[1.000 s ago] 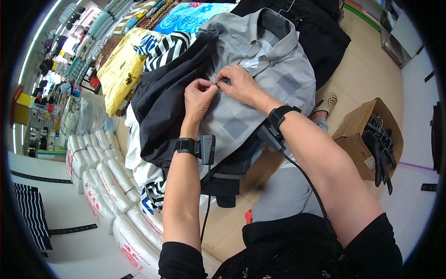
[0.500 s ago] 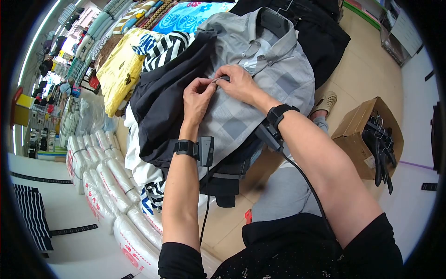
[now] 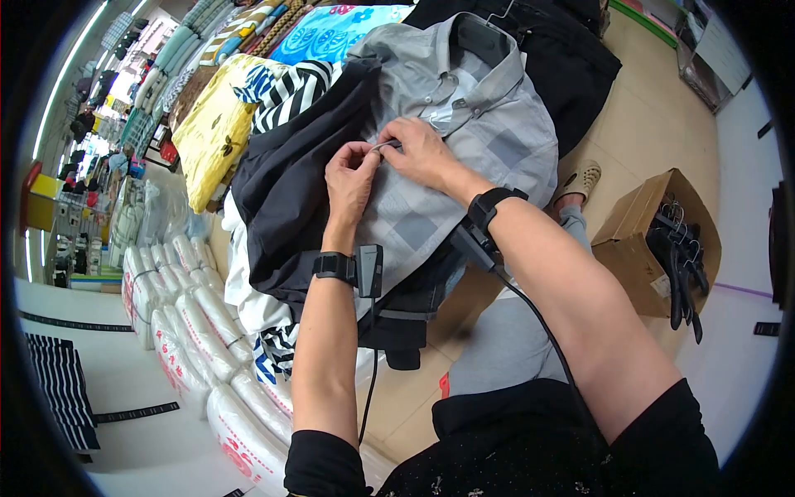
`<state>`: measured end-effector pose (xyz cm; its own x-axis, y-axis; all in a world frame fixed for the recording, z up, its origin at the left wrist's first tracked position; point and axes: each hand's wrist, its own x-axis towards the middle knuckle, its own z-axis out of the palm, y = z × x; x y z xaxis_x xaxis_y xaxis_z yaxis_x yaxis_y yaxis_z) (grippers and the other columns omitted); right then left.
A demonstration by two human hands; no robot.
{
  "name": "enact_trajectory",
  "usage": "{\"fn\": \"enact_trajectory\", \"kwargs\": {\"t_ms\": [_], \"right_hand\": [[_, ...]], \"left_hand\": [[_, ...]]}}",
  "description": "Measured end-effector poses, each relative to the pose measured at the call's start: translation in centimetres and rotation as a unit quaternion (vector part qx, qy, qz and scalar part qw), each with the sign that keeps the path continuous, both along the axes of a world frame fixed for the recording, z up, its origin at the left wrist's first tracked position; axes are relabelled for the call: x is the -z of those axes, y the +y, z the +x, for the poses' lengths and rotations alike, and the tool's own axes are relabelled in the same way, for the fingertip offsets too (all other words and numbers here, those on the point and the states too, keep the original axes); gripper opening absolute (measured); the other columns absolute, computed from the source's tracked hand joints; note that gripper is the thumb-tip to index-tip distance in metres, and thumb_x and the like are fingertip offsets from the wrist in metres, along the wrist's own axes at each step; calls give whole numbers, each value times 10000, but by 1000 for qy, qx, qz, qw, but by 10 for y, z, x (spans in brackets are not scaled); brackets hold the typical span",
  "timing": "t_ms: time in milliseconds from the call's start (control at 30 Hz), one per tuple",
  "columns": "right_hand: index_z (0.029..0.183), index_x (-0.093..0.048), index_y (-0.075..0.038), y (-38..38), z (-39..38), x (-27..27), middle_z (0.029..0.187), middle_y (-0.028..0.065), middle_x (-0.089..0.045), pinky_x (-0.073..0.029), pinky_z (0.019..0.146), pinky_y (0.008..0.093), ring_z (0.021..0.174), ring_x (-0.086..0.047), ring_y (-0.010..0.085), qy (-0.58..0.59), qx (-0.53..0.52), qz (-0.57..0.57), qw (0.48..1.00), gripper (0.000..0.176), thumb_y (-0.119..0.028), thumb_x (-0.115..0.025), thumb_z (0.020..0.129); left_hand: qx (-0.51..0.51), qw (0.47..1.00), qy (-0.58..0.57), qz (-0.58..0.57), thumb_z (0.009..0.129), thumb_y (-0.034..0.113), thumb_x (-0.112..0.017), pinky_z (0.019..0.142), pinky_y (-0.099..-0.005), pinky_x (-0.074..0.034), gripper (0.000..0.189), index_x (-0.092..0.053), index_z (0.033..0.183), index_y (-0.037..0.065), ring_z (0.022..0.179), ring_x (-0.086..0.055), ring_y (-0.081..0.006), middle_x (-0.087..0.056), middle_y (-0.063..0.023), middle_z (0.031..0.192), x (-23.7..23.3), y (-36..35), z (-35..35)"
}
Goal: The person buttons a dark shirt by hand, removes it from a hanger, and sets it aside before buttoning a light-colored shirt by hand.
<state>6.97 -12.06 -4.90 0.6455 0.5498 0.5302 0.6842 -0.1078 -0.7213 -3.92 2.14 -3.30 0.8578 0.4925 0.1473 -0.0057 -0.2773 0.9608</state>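
Observation:
A grey checked shirt (image 3: 414,224) lies face up on the heap of clothes, a black hanger (image 3: 483,40) inside its collar. My left hand (image 3: 349,178) pinches the edge of the shirt's front opening. Close against it, my right hand (image 3: 416,151) grips the same edge, its fingers bent over the cloth. Whether a button sits between the fingertips is hidden. Above my hands the collar and upper front show small buttons. Dark grey cloth (image 3: 290,182) spreads on the left beside the shirt.
Yellow cloth (image 3: 217,124) and a blue patterned cloth (image 3: 331,35) lie at the back. Plastic-wrapped bundles (image 3: 199,331) stand on the left. A cardboard box (image 3: 633,240) with black hangers (image 3: 675,257) is at the right. A person's foot in a beige clog (image 3: 582,180) shows beyond the clothes.
Both hands stay pinched on the shirt's front edge, with only slight finger movement. The view has shifted very slightly.

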Motion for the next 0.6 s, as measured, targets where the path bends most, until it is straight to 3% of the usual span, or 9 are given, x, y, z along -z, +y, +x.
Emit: {"fn": "enact_trajectory", "kwargs": {"t_ms": [200, 300, 600], "right_hand": [[964, -727, -21, 1, 2, 1, 995, 171, -727, -527, 933, 482, 1037, -665, 396, -3, 0, 2, 1000, 207, -208, -695, 881], [968, -728, -24, 1, 2, 0, 1014, 172, -728, -523, 947, 483, 1047, -663, 397, 21, -3, -22, 1000, 219, -220, -690, 880], [1032, -734, -48, -2, -1, -6, 988, 172, -731, -531, 942, 464, 1037, -677, 383, 48, -3, -8, 999, 228, -218, -677, 892]], "left_hand": [[-25, 992, -71, 100, 950, 106, -753, 735, -237, -501, 111, -706, 1019, 33, 780, -595, -51, -675, 19, 850, 12, -7, 2], [-48, 986, -39, 155, 957, 116, -738, 725, -254, -512, 119, -700, 1039, 38, 762, -609, -63, -685, 9, 833, 12, -9, 3], [-89, 971, -77, 208, 977, 149, -743, 739, -320, -555, 147, -683, 1049, 36, 761, -688, -142, -738, -63, 856, 10, -18, 5]]}}
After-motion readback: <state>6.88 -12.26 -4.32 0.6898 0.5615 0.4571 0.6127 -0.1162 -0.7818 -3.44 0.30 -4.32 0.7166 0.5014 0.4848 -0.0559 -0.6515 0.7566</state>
